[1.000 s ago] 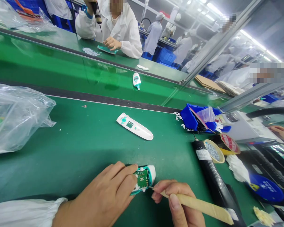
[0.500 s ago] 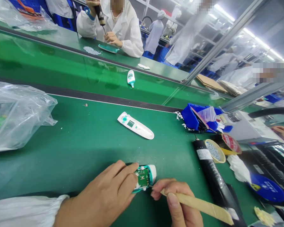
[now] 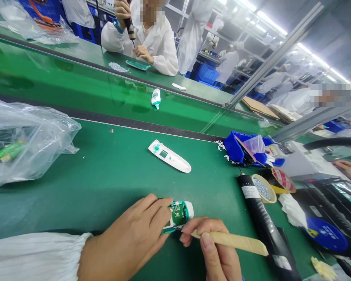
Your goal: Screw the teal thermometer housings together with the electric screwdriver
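My left hand (image 3: pixel 134 230) is closed over a teal and white device housing (image 3: pixel 188 209) on the green work mat, covering its left part. Inside the housing a green circuit board (image 3: pixel 178 212) shows. In my right hand (image 3: pixel 215 242) is a flat tool wrapped in tan tape (image 3: pixel 240 242), pinched between thumb and fingers. Its thin tip meets the near edge of the housing, close to the board. Beyond my hands lies a white thermometer-like cover (image 3: pixel 171 157) with a small display window and teal buttons.
A clear plastic bag (image 3: pixel 43 136) holding green parts lies left. To the right are a black electric screwdriver (image 3: pixel 260 218), a dish of screws (image 3: pixel 263 188) and a blue bin (image 3: pixel 234 148). A white and teal device (image 3: pixel 156 98) rests on the green belt; across it a co-worker (image 3: pixel 163 50) holds a screwdriver.
The tool in my right hand has shifted slightly left along the housing's near edge. My left hand still holds the housing. The device on the belt has moved slightly left.
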### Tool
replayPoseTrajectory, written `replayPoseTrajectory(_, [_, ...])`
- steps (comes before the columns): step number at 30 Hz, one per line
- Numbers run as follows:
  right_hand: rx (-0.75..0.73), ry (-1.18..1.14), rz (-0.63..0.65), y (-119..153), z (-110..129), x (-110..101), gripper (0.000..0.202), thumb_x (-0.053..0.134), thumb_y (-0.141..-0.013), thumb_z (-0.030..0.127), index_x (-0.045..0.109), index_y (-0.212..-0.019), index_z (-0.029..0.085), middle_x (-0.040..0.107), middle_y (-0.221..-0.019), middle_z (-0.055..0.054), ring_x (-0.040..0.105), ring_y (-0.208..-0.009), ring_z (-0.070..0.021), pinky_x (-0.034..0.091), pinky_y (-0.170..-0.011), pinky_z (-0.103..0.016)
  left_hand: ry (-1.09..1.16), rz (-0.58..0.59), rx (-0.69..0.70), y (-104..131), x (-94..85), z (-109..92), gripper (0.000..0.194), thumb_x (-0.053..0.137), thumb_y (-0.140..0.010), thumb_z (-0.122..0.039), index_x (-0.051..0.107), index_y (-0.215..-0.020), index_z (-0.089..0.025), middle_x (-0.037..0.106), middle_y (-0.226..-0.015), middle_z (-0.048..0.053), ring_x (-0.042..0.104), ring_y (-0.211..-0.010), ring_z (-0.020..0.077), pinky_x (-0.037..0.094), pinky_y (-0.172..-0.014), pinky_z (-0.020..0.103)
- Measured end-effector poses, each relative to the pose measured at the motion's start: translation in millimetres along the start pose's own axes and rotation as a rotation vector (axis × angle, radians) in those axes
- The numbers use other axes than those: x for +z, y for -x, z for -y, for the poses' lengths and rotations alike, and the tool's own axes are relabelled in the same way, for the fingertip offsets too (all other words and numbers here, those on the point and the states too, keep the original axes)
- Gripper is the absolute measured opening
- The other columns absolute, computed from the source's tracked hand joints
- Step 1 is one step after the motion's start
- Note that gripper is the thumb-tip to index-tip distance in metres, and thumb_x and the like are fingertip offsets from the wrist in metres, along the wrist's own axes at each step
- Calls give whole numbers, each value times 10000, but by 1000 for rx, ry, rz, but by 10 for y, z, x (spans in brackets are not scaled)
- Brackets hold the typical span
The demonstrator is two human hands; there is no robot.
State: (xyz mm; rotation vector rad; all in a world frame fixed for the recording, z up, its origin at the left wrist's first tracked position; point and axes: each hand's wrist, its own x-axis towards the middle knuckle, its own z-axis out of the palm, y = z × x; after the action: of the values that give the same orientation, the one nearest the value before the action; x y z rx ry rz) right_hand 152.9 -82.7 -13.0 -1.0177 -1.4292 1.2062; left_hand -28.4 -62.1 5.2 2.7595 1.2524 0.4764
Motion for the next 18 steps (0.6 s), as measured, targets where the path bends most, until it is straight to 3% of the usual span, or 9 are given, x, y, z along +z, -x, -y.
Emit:
replayPoseTrajectory(9, [-19, -22, -65, -22, 19, 55, 171, 374, -948, 249, 523, -871, 215, 558, -809, -13, 516, -690, -124, 437, -641, -242, -15, 17, 36, -22, -35, 7, 246, 436, -874, -207, 527, -1083, -116, 633, -1069, 51, 560, -999, 189, 482, -759, 257])
replayPoseTrajectory(18, [-8, 30, 17, -40, -7, 3, 188, 334, -962, 245, 497, -875, 207, 549, -819, -14, 524, -704, -117, 446, -661, -247, -78, -30, 29, -12, -31, -2, 346, 231, -934, -199, 535, -1075, -114, 628, -1063, 64, 579, -956, 198, 472, -766, 277])
